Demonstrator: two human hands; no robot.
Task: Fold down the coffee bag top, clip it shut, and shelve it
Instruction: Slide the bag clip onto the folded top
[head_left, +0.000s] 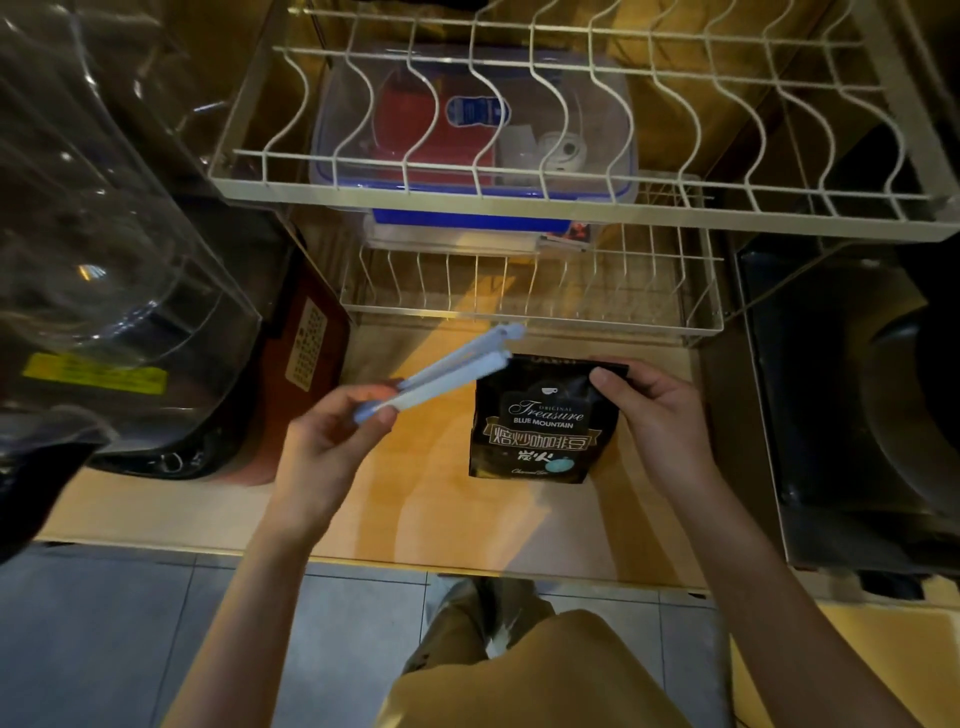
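Note:
A black coffee bag (540, 421) with white and gold lettering stands on the wooden shelf board (441, 499), its top folded over. My right hand (654, 410) grips the bag's upper right corner, thumb on the front. My left hand (332, 441) holds a long white bag clip (447, 374) by its hinge end. The clip's two arms are spread apart, and their free ends reach the bag's top left corner.
A white wire rack (571, 208) hangs above, with a lower wire basket (530, 312) behind the bag. A clear lidded box (597, 130) with red contents sits at the back. A large clear water bottle (104, 234) stands left, a dark appliance (857, 389) right.

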